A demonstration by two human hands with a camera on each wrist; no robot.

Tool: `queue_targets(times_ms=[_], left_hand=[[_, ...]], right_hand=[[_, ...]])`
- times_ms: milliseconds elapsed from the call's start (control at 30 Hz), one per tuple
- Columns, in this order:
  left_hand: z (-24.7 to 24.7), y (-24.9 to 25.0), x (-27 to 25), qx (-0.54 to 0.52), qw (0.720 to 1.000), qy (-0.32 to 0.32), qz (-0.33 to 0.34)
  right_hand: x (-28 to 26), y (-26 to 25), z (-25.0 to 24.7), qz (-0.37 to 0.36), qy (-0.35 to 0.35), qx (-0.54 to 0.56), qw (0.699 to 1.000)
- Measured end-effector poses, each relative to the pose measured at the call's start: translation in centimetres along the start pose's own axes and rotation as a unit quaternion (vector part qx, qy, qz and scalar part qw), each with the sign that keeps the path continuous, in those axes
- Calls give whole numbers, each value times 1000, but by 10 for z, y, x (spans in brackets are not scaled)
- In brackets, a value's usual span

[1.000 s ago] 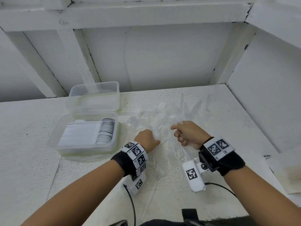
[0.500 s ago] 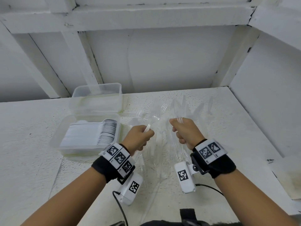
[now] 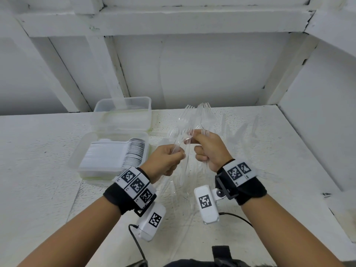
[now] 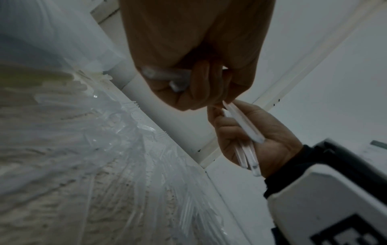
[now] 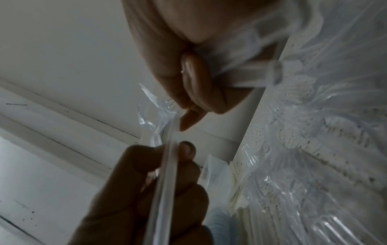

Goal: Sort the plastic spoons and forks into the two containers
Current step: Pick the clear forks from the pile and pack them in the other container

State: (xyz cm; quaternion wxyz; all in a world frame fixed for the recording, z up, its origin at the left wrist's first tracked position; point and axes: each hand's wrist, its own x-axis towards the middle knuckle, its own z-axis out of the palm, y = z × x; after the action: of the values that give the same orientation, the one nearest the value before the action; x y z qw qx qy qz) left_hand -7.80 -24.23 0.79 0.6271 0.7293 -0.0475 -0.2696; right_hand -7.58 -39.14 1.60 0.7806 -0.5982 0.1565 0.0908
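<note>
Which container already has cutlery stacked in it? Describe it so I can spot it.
On the white table, two clear plastic tubs sit left of the left hand. The near tub holds a packed row of white cutlery; the far tub behind it looks nearly empty.

You held clear forks (image 3: 202,116) over a speckled white bench (image 3: 38,170); your black wristbands (image 3: 115,197) bore black-and-white square markers, and the containers (image 3: 123,112) were translucent.

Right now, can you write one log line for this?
left hand: grips clear forks | right hand: grips clear forks | near container: stacked cutlery
</note>
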Motion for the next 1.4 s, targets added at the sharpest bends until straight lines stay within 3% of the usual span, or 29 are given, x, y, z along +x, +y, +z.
queue_targets(times_ms=[167,300,433,767,1033,1400], left_hand=[[0,2,-1,-84,996,-15,-20],[-3,2,-3,-89,996,-19,-17],[-7,2,0,-106,994,26,-21],[-8,-6,7,-23,989,138,47],[-4,-1,5,6,991,100,85],[-16,-5,16,29,980,187,61]], right_hand=[[-4,0,6,5,-48,68,996],[-3,0,10,-37,-22,75,996],[2,-1,8,-62,-3,92,994],[5,-2,13,-81,19,31,996],[11,3,24,-52,17,29,998],[13,-10,6,-111,40,-24,993]])
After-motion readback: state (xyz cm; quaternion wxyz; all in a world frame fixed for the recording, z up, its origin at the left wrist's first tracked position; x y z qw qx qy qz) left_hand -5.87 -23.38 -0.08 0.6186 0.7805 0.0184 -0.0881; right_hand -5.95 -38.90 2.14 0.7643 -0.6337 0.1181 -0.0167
